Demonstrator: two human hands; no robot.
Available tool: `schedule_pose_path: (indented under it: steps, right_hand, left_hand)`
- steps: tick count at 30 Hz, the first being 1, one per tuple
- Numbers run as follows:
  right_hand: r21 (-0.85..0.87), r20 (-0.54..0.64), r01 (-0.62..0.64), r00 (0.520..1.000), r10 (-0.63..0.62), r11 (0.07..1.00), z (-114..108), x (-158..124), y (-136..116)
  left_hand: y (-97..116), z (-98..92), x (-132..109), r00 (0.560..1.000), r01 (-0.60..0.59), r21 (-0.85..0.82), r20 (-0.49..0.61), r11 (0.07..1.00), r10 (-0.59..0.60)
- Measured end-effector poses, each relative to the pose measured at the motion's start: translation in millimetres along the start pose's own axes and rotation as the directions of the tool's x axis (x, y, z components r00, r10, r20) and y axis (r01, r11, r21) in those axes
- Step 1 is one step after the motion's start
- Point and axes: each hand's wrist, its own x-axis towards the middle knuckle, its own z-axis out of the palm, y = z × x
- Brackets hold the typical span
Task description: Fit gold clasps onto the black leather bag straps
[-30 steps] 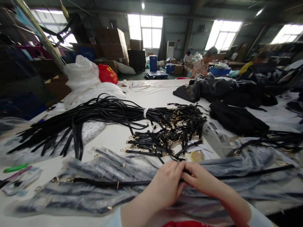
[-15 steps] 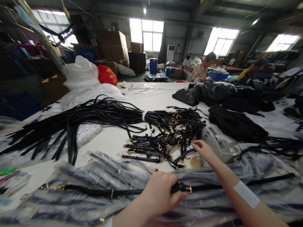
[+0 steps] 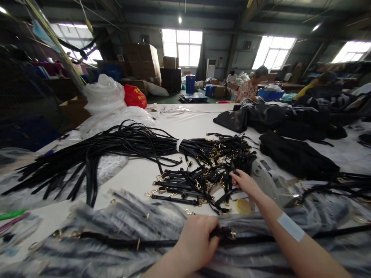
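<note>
My left hand (image 3: 198,239) is closed around a black strap (image 3: 162,243) near its gold buckle (image 3: 232,233). The strap lies lengthwise over several plastic-wrapped straps (image 3: 121,216) along the table's near side. Farther forward, my right hand (image 3: 242,182) is closed in a pinch at the right side of a heap of short black straps (image 3: 203,175) with gold clasps. Something dark sticks up at its fingertips, too small to make out. Just below that hand sits a yellow roll (image 3: 242,205), and a grey machine (image 3: 263,179) stands to its right.
A bundle of long black straps (image 3: 130,141), tied with a white band (image 3: 179,145), spreads across the white table (image 3: 185,119). Black bags (image 3: 295,154) are piled at the right. Clear plastic (image 3: 104,94) and a red bag (image 3: 135,96) stand back left. Other people (image 3: 246,88) work beyond.
My right hand has moved slightly up and left, and its fingers have closed at the heap's edge, with something dark now at the tips. My left hand keeps its hold on the strap.
</note>
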Motion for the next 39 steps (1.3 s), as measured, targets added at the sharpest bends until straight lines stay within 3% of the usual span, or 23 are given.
schedule_pose_path:
  steps: [3, 5, 7, 8, 9, 10, 12, 14, 17, 22, 27, 31, 36, 39]
  right_hand:
    - [0.005, 0.155, 0.134, 0.979, -0.134, 0.991, 6.6, -59.1, -28.3]
    - [0.027, 0.332, 0.250, 0.911, -0.244, 0.968, 6.7, -104.9, -49.8]
    - [0.052, 0.576, 0.447, 0.717, -0.392, 0.893, -0.9, -143.6, -67.8]
    - [0.044, 0.617, 0.509, 0.662, -0.424, 0.859, -7.8, -157.4, -73.5]
    - [0.022, 0.632, 0.546, 0.641, -0.435, 0.837, -16.3, -166.8, -76.1]
    - [-0.018, 0.617, 0.555, 0.660, -0.428, 0.831, -25.8, -172.0, -75.2]
    - [-0.124, 0.536, 0.510, 0.756, -0.375, 0.851, -45.6, -173.7, -64.0]
    - [-0.201, 0.440, 0.424, 0.845, -0.305, 0.883, -62.8, -171.3, -45.0]
    - [-0.227, 0.349, 0.312, 0.910, -0.222, 0.922, -80.9, -173.8, -17.7]
    - [-0.189, 0.263, 0.235, 0.948, -0.181, 0.953, -92.7, -186.4, -0.4]
    - [-0.173, 0.211, 0.267, 0.950, -0.229, 0.948, -87.8, -169.9, -10.0]
    - [-0.341, 0.161, 0.324, 0.945, -0.284, 0.883, -79.1, -125.8, -14.7]
    - [-0.554, -0.012, 0.201, 0.968, -0.250, 0.808, -71.2, -48.0, -9.9]
    - [-0.609, -0.030, 0.204, 0.960, -0.279, 0.766, -59.1, -2.8, -18.9]
  left_hand:
    - [4.1, -2.0, -0.4, 0.965, -0.096, -0.088, -0.253, 0.991, 0.071]
    - [10.4, -6.5, -0.4, 0.922, -0.227, -0.090, -0.340, 0.970, 0.184]
    - [18.5, -13.6, -0.3, 0.926, -0.312, -0.080, -0.250, 0.947, 0.284]
    - [22.7, -18.2, -0.3, 0.939, -0.320, -0.068, -0.156, 0.945, 0.307]
    - [26.5, -23.4, -0.5, 0.950, -0.310, -0.043, -0.053, 0.950, 0.308]
    - [29.8, -29.3, -0.9, 0.957, -0.288, -0.001, 0.042, 0.958, 0.288]
    - [34.1, -42.1, -2.4, 0.961, -0.238, 0.112, 0.171, 0.965, 0.217]
    - [35.1, -54.5, -4.8, 0.961, -0.194, 0.185, 0.235, 0.963, 0.148]
    - [32.3, -66.4, -8.8, 0.956, -0.146, 0.169, 0.279, 0.975, 0.094]
    - [27.9, -69.0, -8.9, 0.975, -0.080, 0.127, 0.217, 0.989, 0.051]
    - [24.7, -78.2, -1.0, 0.996, 0.085, 0.086, -0.013, 0.993, -0.084]
    - [16.2, -85.8, 1.1, 0.973, 0.162, 0.100, -0.181, 0.982, -0.142]
    - [-6.1, -67.2, 1.5, 0.981, 0.178, 0.148, -0.102, 0.973, -0.164]
    - [-23.0, -45.4, 7.5, 0.983, 0.184, 0.191, -0.031, 0.964, -0.181]
